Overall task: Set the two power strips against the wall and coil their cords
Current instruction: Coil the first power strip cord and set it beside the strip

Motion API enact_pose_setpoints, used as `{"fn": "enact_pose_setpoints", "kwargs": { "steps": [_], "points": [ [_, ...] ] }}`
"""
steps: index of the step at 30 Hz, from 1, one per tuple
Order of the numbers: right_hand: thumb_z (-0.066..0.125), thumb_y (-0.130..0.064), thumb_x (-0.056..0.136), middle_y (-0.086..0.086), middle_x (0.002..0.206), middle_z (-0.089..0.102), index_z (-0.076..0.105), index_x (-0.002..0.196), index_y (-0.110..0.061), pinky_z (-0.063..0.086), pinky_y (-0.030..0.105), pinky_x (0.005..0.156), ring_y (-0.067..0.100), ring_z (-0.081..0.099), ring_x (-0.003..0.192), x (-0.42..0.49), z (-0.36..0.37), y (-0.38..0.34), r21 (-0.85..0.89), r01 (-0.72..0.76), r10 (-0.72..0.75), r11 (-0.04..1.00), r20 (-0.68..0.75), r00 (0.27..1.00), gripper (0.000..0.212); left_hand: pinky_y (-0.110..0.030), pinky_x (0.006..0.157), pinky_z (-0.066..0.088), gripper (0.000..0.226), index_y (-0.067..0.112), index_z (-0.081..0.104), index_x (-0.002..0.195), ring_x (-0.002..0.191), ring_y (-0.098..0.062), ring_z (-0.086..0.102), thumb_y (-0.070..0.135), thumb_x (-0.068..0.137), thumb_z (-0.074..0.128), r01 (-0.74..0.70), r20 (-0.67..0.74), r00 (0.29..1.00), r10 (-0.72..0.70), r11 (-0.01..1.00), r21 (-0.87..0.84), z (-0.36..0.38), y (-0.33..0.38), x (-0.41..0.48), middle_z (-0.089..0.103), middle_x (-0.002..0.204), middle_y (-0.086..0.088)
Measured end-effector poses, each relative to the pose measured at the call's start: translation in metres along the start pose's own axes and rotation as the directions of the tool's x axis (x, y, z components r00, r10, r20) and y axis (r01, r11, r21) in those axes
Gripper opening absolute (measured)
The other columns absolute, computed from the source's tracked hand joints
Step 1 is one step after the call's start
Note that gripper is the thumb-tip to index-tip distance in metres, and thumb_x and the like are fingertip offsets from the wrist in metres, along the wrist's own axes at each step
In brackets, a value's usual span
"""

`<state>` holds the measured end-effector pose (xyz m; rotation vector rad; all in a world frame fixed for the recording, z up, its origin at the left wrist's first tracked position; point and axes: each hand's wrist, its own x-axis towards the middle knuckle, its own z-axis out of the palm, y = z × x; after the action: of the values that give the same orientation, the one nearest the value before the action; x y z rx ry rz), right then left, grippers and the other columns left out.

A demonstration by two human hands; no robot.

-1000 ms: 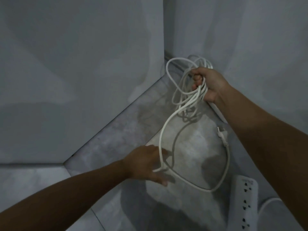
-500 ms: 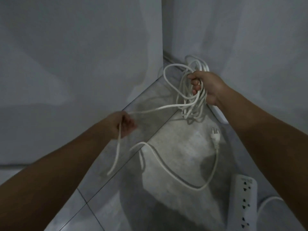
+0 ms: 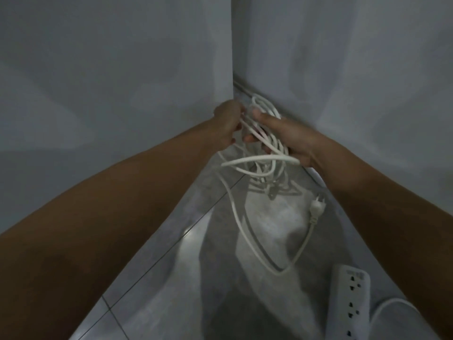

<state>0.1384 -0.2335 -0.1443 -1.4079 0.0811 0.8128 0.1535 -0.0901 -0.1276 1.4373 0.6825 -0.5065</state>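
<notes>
White cord (image 3: 263, 153) is bunched in loops in the right hand (image 3: 291, 136), left hand (image 3: 228, 123) pinching a strand right beside it. Its plug (image 3: 317, 208) dangles below. Power strip (image 3: 348, 305) sits on the floor (image 3: 171, 278) under the right forearm; no readable lettering.

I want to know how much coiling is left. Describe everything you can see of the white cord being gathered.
The white cord is smooth, round and looks plastic-sheathed. Several loops are bunched between the left hand and right hand, held above the floor near the wall corner. One loose length hangs down from the bundle, sweeps across the grey floor in a long bend and ends in a white plug lying flat there, not yet gathered.
</notes>
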Motion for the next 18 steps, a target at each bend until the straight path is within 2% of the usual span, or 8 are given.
{"fn": "enact_pose_setpoints", "kwargs": {
  "steps": [3, 5, 7, 9, 12, 15, 16, 18],
  "points": [
    [0.067, -0.013, 0.085, 0.003, 0.065, 0.070, 0.069, 0.080, -0.010, 0.053, 0.024, 0.051, 0.012, 0.062, 0.053, -0.001, -0.002, -0.004, -0.109, -0.030, 0.033, 0.994, 0.031, 0.999, 0.006, -0.038, 0.095, 0.034, 0.016, 0.020, 0.053, 0.080, 0.084, -0.017, 0.056, 0.024, 0.091, 0.042, -0.018, 0.022, 1.000, 0.017, 0.998, 0.060, -0.003, -0.005, 0.003, 0.059, 0.090, -0.001],
    [0.066, -0.007, 0.082, 0.007, 0.059, 0.064, 0.067, 0.073, -0.006, 0.051, 0.025, 0.050, 0.015, 0.057, 0.048, 0.004, -0.004, -0.005, -0.167, -0.074, 0.076, 0.983, 0.003, 0.997, 0.009, -0.038, 0.091, 0.033, 0.019, 0.020, 0.053, 0.083, 0.087, -0.018, 0.055, 0.030, 0.094, 0.041, -0.031, 0.045, 0.999, 0.027, 0.996, 0.086, -0.008, -0.003, 0.006, 0.058, 0.095, -0.002],
    [0.062, -0.007, 0.085, 0.008, 0.060, 0.062, 0.065, 0.074, -0.003, 0.051, 0.025, 0.052, 0.014, 0.057, 0.048, 0.007, -0.003, -0.007, -0.131, -0.117, 0.117, 0.984, -0.009, 0.993, 0.012, -0.035, 0.087, 0.040, 0.029, 0.019, 0.052, 0.077, 0.085, -0.018, 0.056, 0.036, 0.097, 0.040, -0.099, 0.026, 0.995, 0.097, 0.989, 0.113, -0.016, 0.001, 0.009, 0.058, 0.089, -0.003],
    [0.060, -0.007, 0.088, 0.007, 0.060, 0.063, 0.064, 0.075, -0.003, 0.054, 0.026, 0.056, 0.013, 0.060, 0.050, 0.010, -0.002, -0.010, -0.057, -0.136, 0.135, 0.989, -0.016, 0.991, 0.014, -0.028, 0.071, 0.047, 0.040, 0.017, 0.052, 0.070, 0.068, -0.016, 0.056, 0.041, 0.099, 0.040, -0.210, -0.030, 0.976, 0.217, 0.965, 0.158, -0.024, 0.002, 0.009, 0.057, 0.072, -0.002],
    [0.059, -0.007, 0.091, 0.004, 0.056, 0.066, 0.065, 0.077, -0.003, 0.058, 0.023, 0.056, 0.010, 0.065, 0.052, 0.014, -0.003, -0.010, 0.057, -0.119, 0.123, 0.991, -0.077, 0.989, 0.016, -0.017, 0.044, 0.036, 0.051, 0.018, 0.051, 0.056, 0.042, -0.011, 0.043, 0.045, 0.098, 0.041, -0.329, -0.043, 0.920, 0.390, 0.825, 0.460, -0.035, -0.011, -0.001, 0.048, 0.053, -0.001],
    [0.058, -0.012, 0.094, 0.001, 0.055, 0.065, 0.063, 0.075, -0.007, 0.056, 0.026, 0.067, 0.009, 0.064, 0.056, 0.017, -0.001, -0.007, 0.091, -0.090, 0.099, 0.992, -0.108, 0.989, 0.021, -0.018, 0.043, 0.033, 0.048, 0.015, 0.051, 0.056, 0.042, -0.014, 0.041, 0.037, 0.098, 0.044, -0.251, 0.079, 0.963, 0.256, 0.754, 0.607, -0.047, -0.040, -0.012, 0.048, 0.053, -0.006],
    [0.058, -0.014, 0.094, 0.001, 0.054, 0.065, 0.062, 0.074, -0.007, 0.056, 0.026, 0.070, 0.009, 0.063, 0.056, 0.018, 0.001, -0.006, 0.099, -0.082, 0.094, 0.992, -0.121, 0.988, 0.022, -0.022, 0.046, 0.033, 0.044, 0.016, 0.048, 0.057, 0.046, -0.015, 0.041, 0.032, 0.098, 0.044, -0.217, 0.067, 0.971, 0.228, 0.740, 0.637, -0.052, -0.052, -0.013, 0.049, 0.058, -0.008],
    [0.057, -0.015, 0.095, 0.000, 0.052, 0.064, 0.062, 0.074, -0.007, 0.055, 0.026, 0.067, 0.008, 0.062, 0.052, 0.018, 0.004, -0.005, 0.135, -0.079, 0.097, 0.988, -0.135, 0.986, 0.022, -0.024, 0.052, 0.034, 0.037, 0.021, 0.045, 0.061, 0.054, -0.013, 0.041, 0.024, 0.097, 0.042, -0.098, -0.078, 0.977, 0.197, 0.745, 0.660, -0.067, -0.074, -0.015, 0.051, 0.074, -0.010]
  ]
}}
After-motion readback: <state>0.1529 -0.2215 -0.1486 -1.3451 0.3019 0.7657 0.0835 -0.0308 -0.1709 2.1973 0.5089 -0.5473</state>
